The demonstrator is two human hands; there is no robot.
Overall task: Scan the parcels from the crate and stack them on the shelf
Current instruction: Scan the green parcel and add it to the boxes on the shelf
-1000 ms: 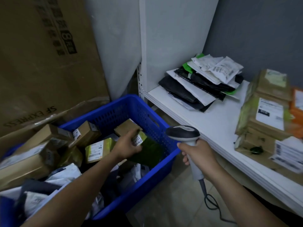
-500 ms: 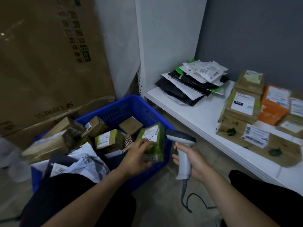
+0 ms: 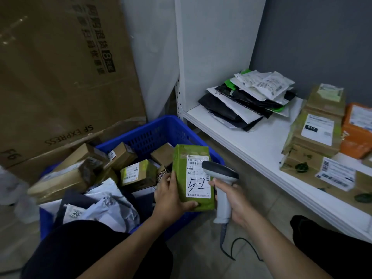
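My left hand [image 3: 171, 198] holds a green parcel [image 3: 182, 178] upright above the near right corner of the blue crate [image 3: 153, 129]; its white label with handwritten marks faces me. My right hand [image 3: 235, 200] grips a grey handheld scanner [image 3: 220, 174], whose head overlaps the label's right edge. The crate on the floor holds several brown boxes and white mailer bags. The white shelf [image 3: 251, 141] runs along the right.
On the shelf lie a pile of black and white mailer bags [image 3: 251, 99] at the back and stacked cardboard boxes [image 3: 316, 133] plus an orange parcel [image 3: 356, 129] at the right. A large cardboard sheet [image 3: 60, 77] leans behind the crate. The scanner cable [image 3: 231, 248] trails on the floor.
My left hand lifted the green parcel out of the crate and turned its label up. My right hand brought the scanner in against the label.
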